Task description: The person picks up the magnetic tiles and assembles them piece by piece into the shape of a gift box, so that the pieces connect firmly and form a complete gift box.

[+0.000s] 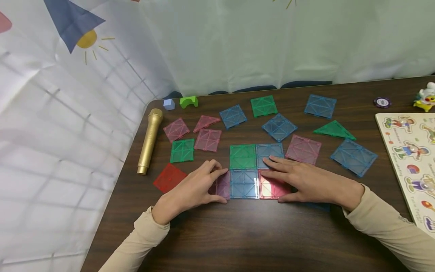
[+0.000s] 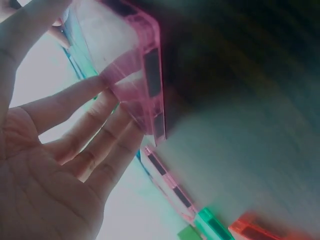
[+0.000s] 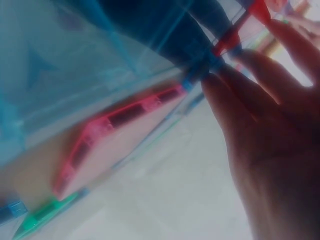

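Observation:
Four translucent square tiles form a block on the table: a green tile [image 1: 242, 156] and a blue tile [image 1: 268, 148] at the back, another blue tile [image 1: 244, 184] and a red tile [image 1: 268, 187] in front. At the front row's left end, a pinkish-purple tile [image 1: 222, 185] adjoins the blue one. My left hand [image 1: 192, 189] holds that tile with the thumb at its near edge and fingertips at its far side. Fairly straight fingers of my right hand [image 1: 306, 181] rest on the back blue tile and the red tile, thumb by the red tile's near edge. A further blue tile [image 1: 317, 206] lies partly hidden beneath this hand.
Loose blue, green and pink tiles, such as a pink square [image 1: 303, 149], lie scattered behind the block. A red tile [image 1: 169, 178] and gold microphone [image 1: 150, 141] are left. An illustrated board [image 1: 404, 158], poker chip [image 1: 382, 102] and small toy figure [image 1: 426, 97] occupy the right side.

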Demonstrator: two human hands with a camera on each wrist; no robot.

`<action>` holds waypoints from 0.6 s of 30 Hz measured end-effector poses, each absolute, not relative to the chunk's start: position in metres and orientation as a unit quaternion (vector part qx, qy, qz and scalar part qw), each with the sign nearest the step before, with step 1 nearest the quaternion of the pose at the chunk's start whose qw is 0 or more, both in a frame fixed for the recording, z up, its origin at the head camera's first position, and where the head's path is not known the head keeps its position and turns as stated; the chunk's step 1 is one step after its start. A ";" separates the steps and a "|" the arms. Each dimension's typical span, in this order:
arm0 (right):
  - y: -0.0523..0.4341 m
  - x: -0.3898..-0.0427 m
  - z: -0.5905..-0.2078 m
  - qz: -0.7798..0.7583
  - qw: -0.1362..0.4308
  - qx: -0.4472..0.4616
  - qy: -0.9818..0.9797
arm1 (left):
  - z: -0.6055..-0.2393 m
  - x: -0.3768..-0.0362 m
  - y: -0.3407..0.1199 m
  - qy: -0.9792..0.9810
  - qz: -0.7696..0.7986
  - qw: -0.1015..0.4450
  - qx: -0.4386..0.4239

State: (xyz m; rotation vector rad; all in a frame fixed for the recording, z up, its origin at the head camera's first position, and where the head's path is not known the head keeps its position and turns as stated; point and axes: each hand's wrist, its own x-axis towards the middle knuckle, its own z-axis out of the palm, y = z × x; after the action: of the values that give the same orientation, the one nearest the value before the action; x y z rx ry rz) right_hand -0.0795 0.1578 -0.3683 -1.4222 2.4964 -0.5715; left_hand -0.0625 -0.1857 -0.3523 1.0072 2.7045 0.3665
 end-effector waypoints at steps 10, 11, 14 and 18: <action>0.159 -0.078 -0.369 -0.191 0.092 -0.485 0.848 | -0.347 -0.097 -0.191 0.946 0.144 0.098 0.273; 0.159 -0.077 -0.370 -0.190 0.090 -0.486 0.848 | -0.349 -0.102 -0.192 0.949 0.137 0.095 0.269; 0.159 -0.077 -0.371 -0.191 0.088 -0.490 0.846 | -0.354 -0.115 -0.197 0.952 0.109 0.120 0.260; 0.158 -0.077 -0.370 -0.190 0.090 -0.488 0.847 | -0.356 -0.118 -0.200 0.945 0.108 0.179 0.251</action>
State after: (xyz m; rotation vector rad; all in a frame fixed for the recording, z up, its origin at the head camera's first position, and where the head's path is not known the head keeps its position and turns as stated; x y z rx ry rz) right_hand -0.0773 0.1584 -0.3699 -1.4516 2.5187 -0.5657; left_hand -0.1180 -0.1997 -0.3555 0.7102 2.6731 0.3049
